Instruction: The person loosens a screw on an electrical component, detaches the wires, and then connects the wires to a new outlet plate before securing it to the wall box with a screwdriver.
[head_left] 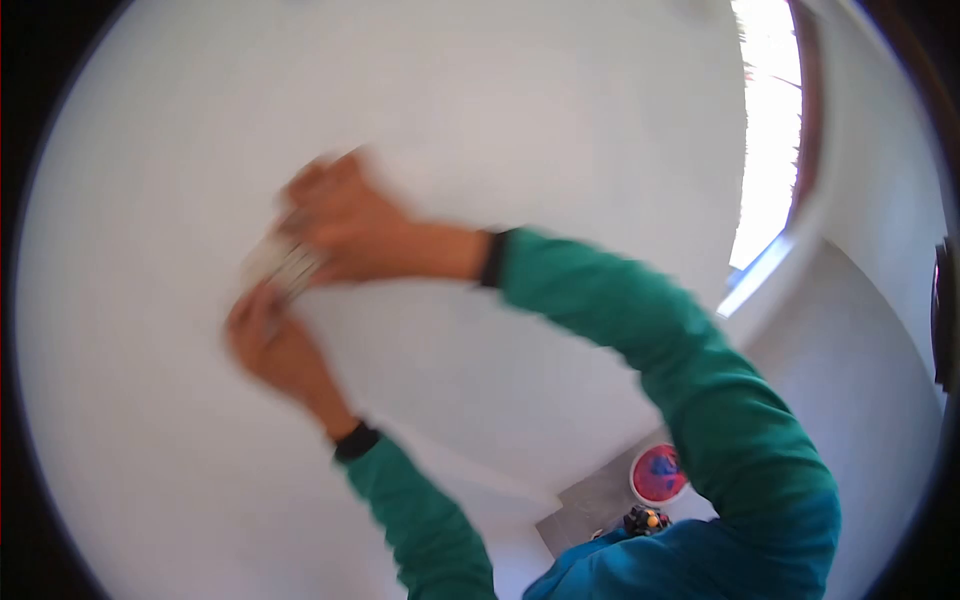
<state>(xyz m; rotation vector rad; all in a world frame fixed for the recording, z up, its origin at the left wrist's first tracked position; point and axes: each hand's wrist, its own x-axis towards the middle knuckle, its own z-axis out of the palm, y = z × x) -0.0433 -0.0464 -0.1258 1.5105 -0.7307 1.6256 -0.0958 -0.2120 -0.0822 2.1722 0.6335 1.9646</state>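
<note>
Looking through the head camera from my distant seat, I see both hands raised together left of the frame's centre, in front of a plain white wall (540,120). A small pale thing (293,268) with dark lines across it sits between them, in the left half of the frame, a little above mid-height. My view is blurred there, so I cannot tell what it is or whether it touches the wall. The left hand (285,352) is the lower one, its fingers grasping the thing's lower end; the right hand (355,228) is above, fingers bent and gripping the upper end, though I cannot make out each fingertip. Green sleeves (735,415) with black cuffs (494,258) run from the wrists toward the bottom of the frame. I have a bright window (768,130) with a brown frame (810,110) at upper right. At lower right, a round bucket (635,487), pink and blue inside, stands on the grey floor (590,492), near a dark item (640,520) with a yellow spot.
</note>
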